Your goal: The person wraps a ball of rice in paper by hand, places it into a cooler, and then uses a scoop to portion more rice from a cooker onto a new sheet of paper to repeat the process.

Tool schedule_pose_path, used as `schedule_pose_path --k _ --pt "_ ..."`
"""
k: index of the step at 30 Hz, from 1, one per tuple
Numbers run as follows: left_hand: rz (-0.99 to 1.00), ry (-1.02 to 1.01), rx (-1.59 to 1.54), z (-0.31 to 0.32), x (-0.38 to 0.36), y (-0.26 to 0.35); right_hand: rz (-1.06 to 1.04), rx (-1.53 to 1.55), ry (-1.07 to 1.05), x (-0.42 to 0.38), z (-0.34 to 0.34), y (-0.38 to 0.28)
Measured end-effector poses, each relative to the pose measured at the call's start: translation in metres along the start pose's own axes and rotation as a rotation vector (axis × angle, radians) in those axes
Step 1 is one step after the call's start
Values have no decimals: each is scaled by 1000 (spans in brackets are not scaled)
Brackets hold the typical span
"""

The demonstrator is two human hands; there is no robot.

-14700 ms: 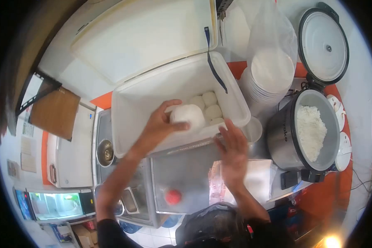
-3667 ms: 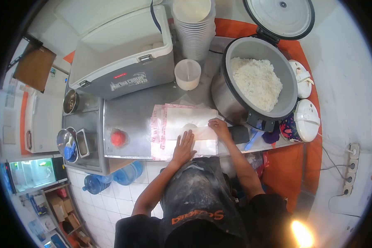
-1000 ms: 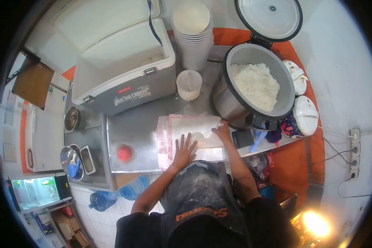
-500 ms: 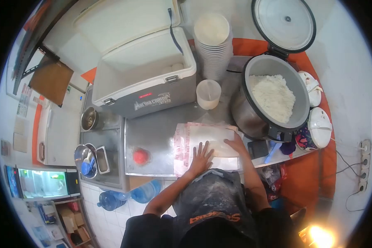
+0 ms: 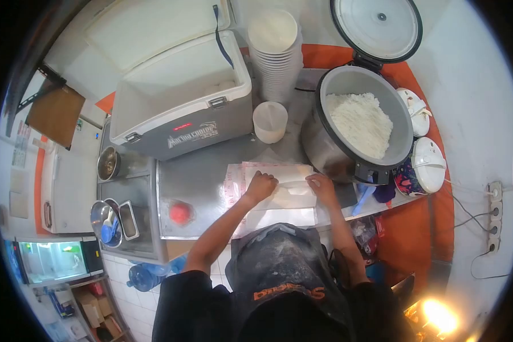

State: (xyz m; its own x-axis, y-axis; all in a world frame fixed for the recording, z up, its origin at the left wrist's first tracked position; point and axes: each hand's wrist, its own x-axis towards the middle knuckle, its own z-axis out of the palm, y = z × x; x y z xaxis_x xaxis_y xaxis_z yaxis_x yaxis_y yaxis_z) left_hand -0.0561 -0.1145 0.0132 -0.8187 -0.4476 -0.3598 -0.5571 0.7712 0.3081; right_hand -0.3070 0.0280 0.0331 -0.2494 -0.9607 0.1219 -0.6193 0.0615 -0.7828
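The left hand (image 5: 261, 187) and right hand (image 5: 321, 187) are apart, fingers bent down onto a white sheet (image 5: 288, 199); whether either pinches it I cannot tell. The sheet lies between and beneath them on the steel counter (image 5: 208, 165), atop sheets with pink print (image 5: 233, 179) too blurred to read. On the near side of the white sheet, a dusty dark apron (image 5: 279, 256) bears partly hidden orange lettering. Left of the sheet is a red round item (image 5: 180, 212). Beyond it to the left, the open cooler (image 5: 196, 137) reads "Marina Cooler 35S" and holds pale round balls (image 5: 222, 88); its red label is too small to read. Straight beyond the sheet stand a translucent tub (image 5: 269, 122) and a stack of tubs (image 5: 275, 57); beyond it to the right, a lidded cooker (image 5: 330, 142), lid raised, holds a white, rice-like heap (image 5: 360, 124).
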Motion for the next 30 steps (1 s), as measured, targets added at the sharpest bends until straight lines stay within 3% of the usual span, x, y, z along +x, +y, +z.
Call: schedule_pose_path --k 1,3,4,6,7,11,13,17,19,22,26,28,30 --pt "3 -3 2 -2 -2 4 4 1 3 -2 3 -6" --pt "75 161 -7 -4 -8 11 -120 -136 200 -7 13 -25" --pt "75 157 -3 -3 -10 14 -225 -150 134 -15 17 -31" --pt "31 421 -297 2 -13 21 -174 -255 24 -30 37 -44" --pt "32 420 -298 5 -9 16 -134 -365 -85 -32 46 -48" --pt "167 358 -305 12 -4 2 -25 -444 -38 -33 69 -51" --pt "196 359 -317 9 -8 2 39 -333 -269 -27 71 -45" --pt "215 310 -351 9 -16 5 -60 -312 -216 -22 79 -37" --pt "236 312 -350 15 -18 6 -33 -254 -76 -21 85 -35" --pt "183 262 -285 23 -20 12 30 -268 -43 -21 91 -32" --pt "192 406 -249 38 -26 20 96 -386 -142 -19 91 -26" --pt "208 504 -235 47 -28 18 -172 -429 153 -15 80 -41" --pt "258 593 -247 54 -27 16 -280 -505 138 -7 61 -61"
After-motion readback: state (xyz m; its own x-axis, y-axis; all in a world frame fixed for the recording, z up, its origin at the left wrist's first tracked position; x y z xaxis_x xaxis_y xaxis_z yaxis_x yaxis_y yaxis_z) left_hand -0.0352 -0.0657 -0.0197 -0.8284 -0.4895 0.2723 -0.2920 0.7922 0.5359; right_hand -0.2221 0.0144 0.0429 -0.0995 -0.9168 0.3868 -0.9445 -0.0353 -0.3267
